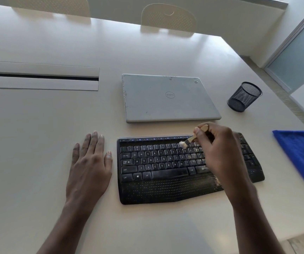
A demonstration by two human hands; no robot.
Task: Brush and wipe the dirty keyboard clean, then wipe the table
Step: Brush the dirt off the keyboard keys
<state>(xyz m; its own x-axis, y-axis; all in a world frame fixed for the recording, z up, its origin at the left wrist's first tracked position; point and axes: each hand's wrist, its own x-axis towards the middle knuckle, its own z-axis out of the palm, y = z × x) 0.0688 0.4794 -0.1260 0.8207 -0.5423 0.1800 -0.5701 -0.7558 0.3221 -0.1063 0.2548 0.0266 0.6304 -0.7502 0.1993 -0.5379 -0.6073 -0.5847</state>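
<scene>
A black keyboard (166,171) with a dotted wrist rest lies on the pale table (37,125). Whitish dust speckles its right-hand keys and the right of the wrist rest. My right hand (219,149) grips a small wooden-handled brush (193,138), whose pale bristles touch the upper key rows right of centre. My left hand (89,162) rests flat on the table just left of the keyboard, fingers straight. A blue cloth (301,154) lies on the table at the right edge.
A closed grey laptop (167,99) sits just behind the keyboard. A black mesh pen cup (243,97) stands to its right. A cable slot (37,77) runs across the table at left. Two chairs (168,17) stand at the far side.
</scene>
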